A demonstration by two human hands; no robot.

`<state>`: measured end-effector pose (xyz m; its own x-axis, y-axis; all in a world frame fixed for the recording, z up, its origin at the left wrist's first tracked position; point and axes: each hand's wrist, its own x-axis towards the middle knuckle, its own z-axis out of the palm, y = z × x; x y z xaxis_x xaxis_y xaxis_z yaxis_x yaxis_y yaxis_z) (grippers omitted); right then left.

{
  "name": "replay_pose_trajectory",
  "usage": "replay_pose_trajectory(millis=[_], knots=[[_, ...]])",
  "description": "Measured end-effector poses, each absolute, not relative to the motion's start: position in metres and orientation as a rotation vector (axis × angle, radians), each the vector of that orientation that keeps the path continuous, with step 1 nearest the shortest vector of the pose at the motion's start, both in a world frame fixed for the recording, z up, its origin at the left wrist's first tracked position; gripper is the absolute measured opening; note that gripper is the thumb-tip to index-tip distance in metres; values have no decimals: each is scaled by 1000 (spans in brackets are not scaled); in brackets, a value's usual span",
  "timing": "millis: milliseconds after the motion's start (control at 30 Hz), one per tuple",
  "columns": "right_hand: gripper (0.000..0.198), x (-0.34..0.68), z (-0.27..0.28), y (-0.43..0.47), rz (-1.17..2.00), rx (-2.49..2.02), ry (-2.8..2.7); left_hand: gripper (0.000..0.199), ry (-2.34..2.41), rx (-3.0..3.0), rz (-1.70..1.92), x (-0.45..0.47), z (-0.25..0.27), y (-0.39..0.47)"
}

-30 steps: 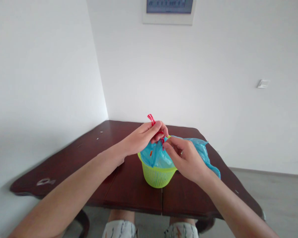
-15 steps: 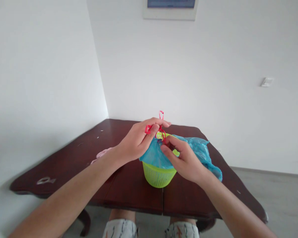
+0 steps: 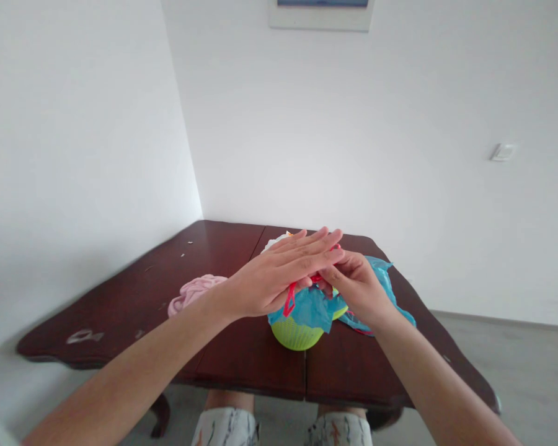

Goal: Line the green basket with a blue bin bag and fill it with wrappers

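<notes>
A lime-green plastic basket [image 3: 297, 337] stands near the table's front edge with a blue plastic bag [image 3: 312, 306] lining it and folded over its rim. Above the basket, my left hand [image 3: 286, 272] is stretched out flat, fingers extended and palm down. A red drawstring [image 3: 289, 301] passes beneath it and hangs in a loop by its thumb. My right hand [image 3: 353, 282] meets the left fingertips, its thumb and fingers pinched on the red drawstring. Both hands hide most of the basket's opening.
More blue plastic film [image 3: 385, 282] with a red edge lies right of the basket. A bunched pink cloth [image 3: 198, 291] is on the left, near a clear fish-shaped piece [image 3: 84, 336]. Something white [image 3: 275, 241] shows behind my left hand. The dark wooden table [image 3: 242, 359] meets white walls.
My left hand has moved right and flattened over the basket, and my right hand has come up to meet it. The red loop that stood upright now hangs below. The pink cloth shows more.
</notes>
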<state>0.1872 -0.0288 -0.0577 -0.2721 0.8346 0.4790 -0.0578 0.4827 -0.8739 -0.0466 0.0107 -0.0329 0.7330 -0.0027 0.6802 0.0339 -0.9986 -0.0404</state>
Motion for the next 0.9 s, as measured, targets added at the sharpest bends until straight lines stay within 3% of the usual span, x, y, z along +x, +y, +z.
replay_pose_trajectory(millis=[267, 700, 900], knots=[[68, 201, -63, -9, 701, -828, -1445, 36, 99, -2571, -904, -51, -41, -1], [62, 209, -56, -18, 666, -768, -1379, 22, -25, -2862, -751, -55, -30, -15], [67, 217, -59, -16, 553, -818, -1380, 11, 128, -2579, -820, -67, -38, -13]])
